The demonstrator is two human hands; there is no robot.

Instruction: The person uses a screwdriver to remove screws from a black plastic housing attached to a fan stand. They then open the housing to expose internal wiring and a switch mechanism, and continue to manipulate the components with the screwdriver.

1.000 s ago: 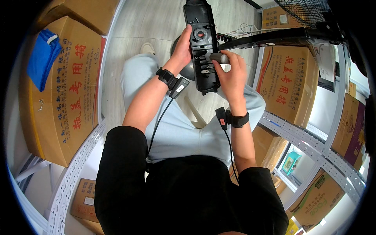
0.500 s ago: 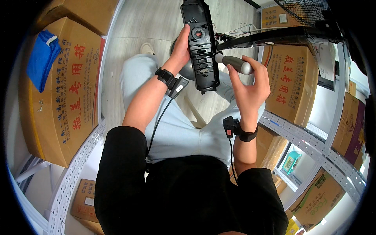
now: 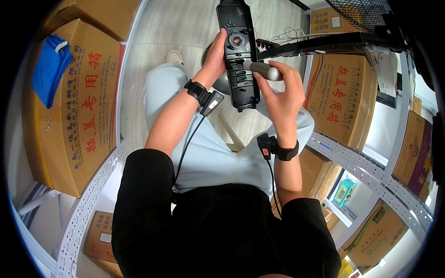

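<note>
A long black plastic housing (image 3: 238,92) with slots, a round opening and small loose-looking dark pieces near its upper end stands lengthwise over my lap. My left hand (image 3: 212,60) grips its left edge, thumb along the side. My right hand (image 3: 282,92) holds a grey cylindrical tool (image 3: 265,70) with a silver end between thumb and fingers; its narrower pale end meets the slotted part of the housing, and whether it touches is hard to tell. Behind the housing, a black arm (image 3: 313,45) with loose wires runs rightward, and a dark round base is partly hidden beneath.
Cardboard boxes (image 3: 340,95) fill metal shelving (image 3: 345,157) on both sides. A blue cloth (image 3: 50,69) lies on the left box (image 3: 74,139). A black mesh item (image 3: 357,14) is at upper right. A teal object (image 3: 344,192) sits on a lower shelf.
My right hand swung rightward off the housing half a second ago and has come back left to the slots with the tool. The housing shifted slightly under my left hand.
</note>
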